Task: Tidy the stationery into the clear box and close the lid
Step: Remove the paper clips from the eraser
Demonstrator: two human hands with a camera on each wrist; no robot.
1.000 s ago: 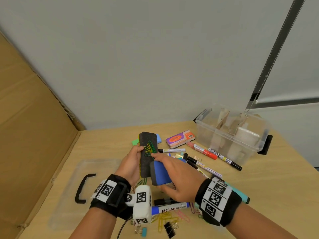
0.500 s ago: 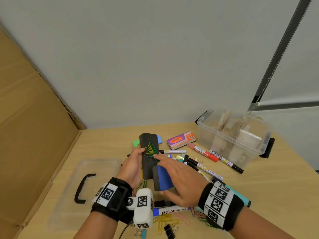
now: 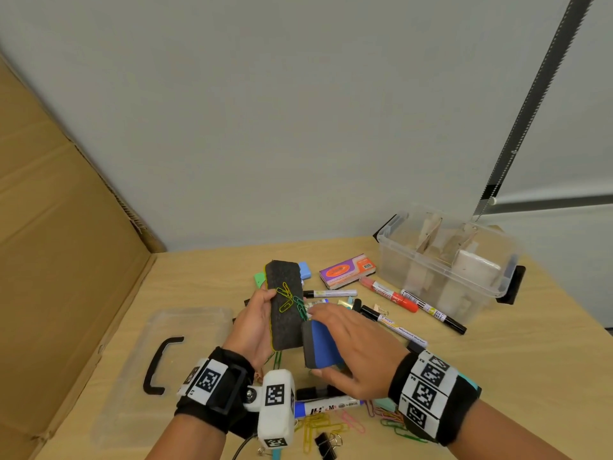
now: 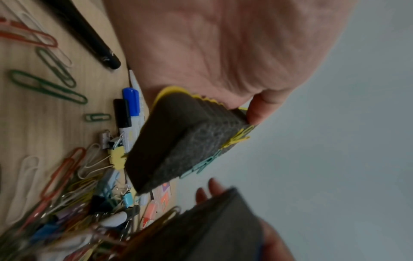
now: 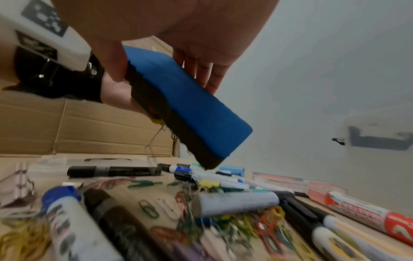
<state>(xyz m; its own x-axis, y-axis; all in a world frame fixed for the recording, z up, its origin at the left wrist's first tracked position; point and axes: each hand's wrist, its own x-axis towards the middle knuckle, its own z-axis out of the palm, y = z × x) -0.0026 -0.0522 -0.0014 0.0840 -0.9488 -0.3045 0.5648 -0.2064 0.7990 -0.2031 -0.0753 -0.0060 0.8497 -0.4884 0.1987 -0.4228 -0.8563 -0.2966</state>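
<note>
Left hand (image 3: 253,322) grips the yellow-backed eraser (image 3: 286,303); right hand (image 3: 351,346), clutching the blue eraser (image 3: 323,346), reaches for stuck paper clips (image 3: 292,302); next they need plucking off.

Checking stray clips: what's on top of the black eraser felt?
Yellow and green paper clips cling to the black eraser felt. The right hand covers its lower right edge.

I see a wooden table (image 3: 497,376) set against a plain grey wall (image 3: 298,111). On my left a brown cardboard panel (image 3: 59,244) stands upright along the table edge, reaching into the corner. At upper right 1 dark toothed strip (image 3: 530,94) runs diagonally down the wall to a grey horizontal bar (image 3: 564,202).
</note>
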